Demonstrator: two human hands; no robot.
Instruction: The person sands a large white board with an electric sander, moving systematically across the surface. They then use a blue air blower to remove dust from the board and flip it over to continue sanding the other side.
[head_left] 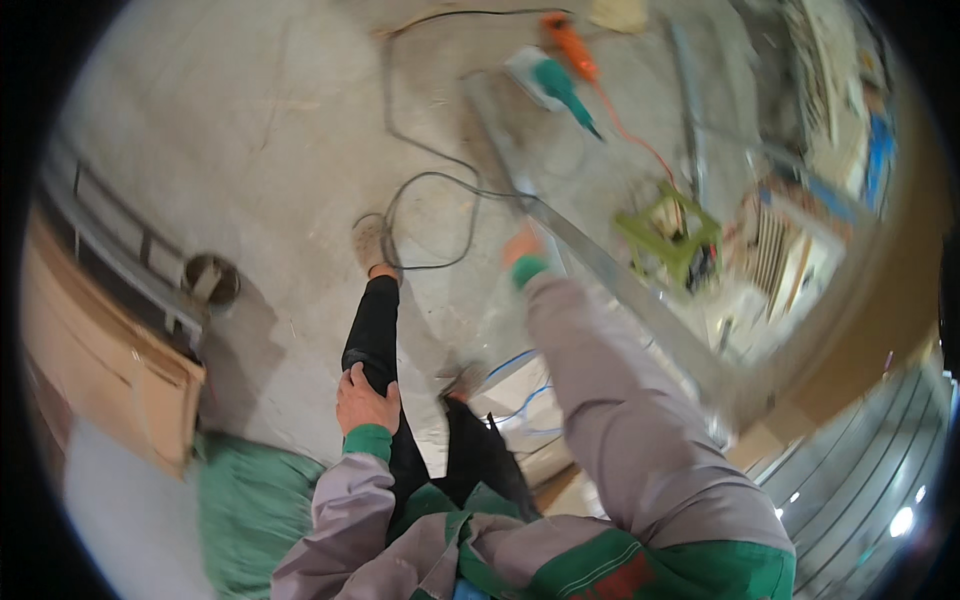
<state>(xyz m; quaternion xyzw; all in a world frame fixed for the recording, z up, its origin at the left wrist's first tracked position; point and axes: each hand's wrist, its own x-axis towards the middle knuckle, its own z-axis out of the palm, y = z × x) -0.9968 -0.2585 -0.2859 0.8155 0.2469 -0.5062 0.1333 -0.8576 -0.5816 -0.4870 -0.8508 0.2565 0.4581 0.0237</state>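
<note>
My left hand (367, 402) rests on the knee of my black trouser leg (370, 330), fingers laid over the cloth and holding nothing. My right hand (522, 246) reaches forward, smeared by motion, so its fingers cannot be made out. It is beside a long grey metal profile (610, 265) that runs diagonally over the floor. A black cable (437, 176) loops across the concrete close to both the right hand and my shoe (368, 243). Whether the right hand touches the profile or the cable cannot be seen.
Ahead lie a green-handled tool (563, 88) and an orange tool (570, 46) with an orange cord. An olive plastic stool frame (640, 228) stands right, near stacked materials. Cardboard (110, 340), a metal ladder-like frame (125, 230) and a round can (222, 282) are left.
</note>
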